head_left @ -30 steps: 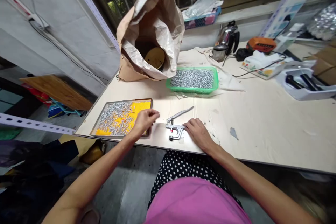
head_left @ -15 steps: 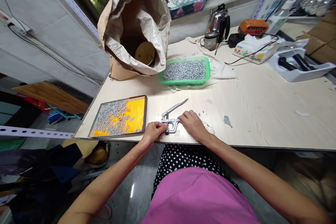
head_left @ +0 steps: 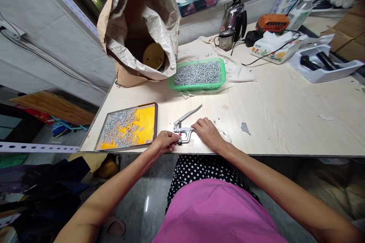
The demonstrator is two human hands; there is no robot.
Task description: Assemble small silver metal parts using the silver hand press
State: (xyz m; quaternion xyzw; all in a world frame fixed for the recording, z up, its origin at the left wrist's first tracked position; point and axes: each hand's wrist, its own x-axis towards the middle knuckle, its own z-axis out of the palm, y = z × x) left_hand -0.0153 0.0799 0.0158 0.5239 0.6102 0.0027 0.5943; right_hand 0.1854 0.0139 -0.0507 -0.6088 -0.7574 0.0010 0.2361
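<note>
- Worktop: paper bag at its far L corner.
- Tray: nr L corner.
- Green tub: just R of bag, nearer the far edge.
- Pliers: by nr edge, btwn both hands; top grip slants off to far R.
- R hand: half curled on pliers' R end, can't tell how tight.
- L hand: finger & thumb pinched at pliers' mouth, pliers to its R; can't see what's in them.
- Tiny metal pins: lots, in tray.

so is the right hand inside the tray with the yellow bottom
No, the right hand is at the pliers, well clear of the tray.
</note>
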